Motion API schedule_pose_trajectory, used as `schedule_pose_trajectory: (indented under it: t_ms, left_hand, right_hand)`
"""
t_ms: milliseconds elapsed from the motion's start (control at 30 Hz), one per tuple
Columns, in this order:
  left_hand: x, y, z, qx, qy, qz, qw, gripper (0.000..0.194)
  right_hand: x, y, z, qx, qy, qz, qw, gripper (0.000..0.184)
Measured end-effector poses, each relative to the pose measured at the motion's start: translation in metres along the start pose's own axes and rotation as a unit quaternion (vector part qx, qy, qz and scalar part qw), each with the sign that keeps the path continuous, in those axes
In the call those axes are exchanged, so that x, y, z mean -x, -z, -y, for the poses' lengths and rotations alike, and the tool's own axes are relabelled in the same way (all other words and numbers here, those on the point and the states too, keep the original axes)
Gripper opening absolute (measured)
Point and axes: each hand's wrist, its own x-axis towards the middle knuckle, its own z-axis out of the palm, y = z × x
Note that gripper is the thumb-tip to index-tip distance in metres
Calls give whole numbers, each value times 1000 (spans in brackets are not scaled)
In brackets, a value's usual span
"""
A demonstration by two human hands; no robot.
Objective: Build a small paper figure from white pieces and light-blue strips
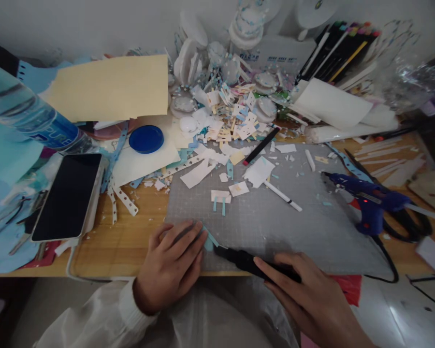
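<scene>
My left hand (pixel 177 266) rests palm down at the front edge of the grey cutting mat (pixel 322 246), its fingers bent and close together. Its fingertips hold down a narrow light blue paper strip (pixel 212 237); part of the strip is hidden beneath them. My right hand (pixel 304 290) is closed around a black craft knife (pixel 242 259), whose tip points left and meets the strip's near end. Just beyond my fingers lies a small white paper piece (pixel 221 195) with two blue strips as legs. Beside it is a white paper rectangle (pixel 239 188).
A blue glue gun (pixel 369 198) with a red light lies right, its black cord curving along the mat. A phone (pixel 70 198), water bottle (pixel 32 111) and blue lid (pixel 146 138) are left. Paper cutouts (pixel 235 116) pile up behind, near a white pen (pixel 284 197) and black pen (pixel 261 146).
</scene>
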Motion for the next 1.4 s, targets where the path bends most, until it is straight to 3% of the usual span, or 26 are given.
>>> schedule_pose_trajectory:
  t_ms: [1400]
  left_hand:
    - [5,-1,2,15,16,23,999,41]
  right_hand:
    - [-14,5,-11,-51,7,27,998,40]
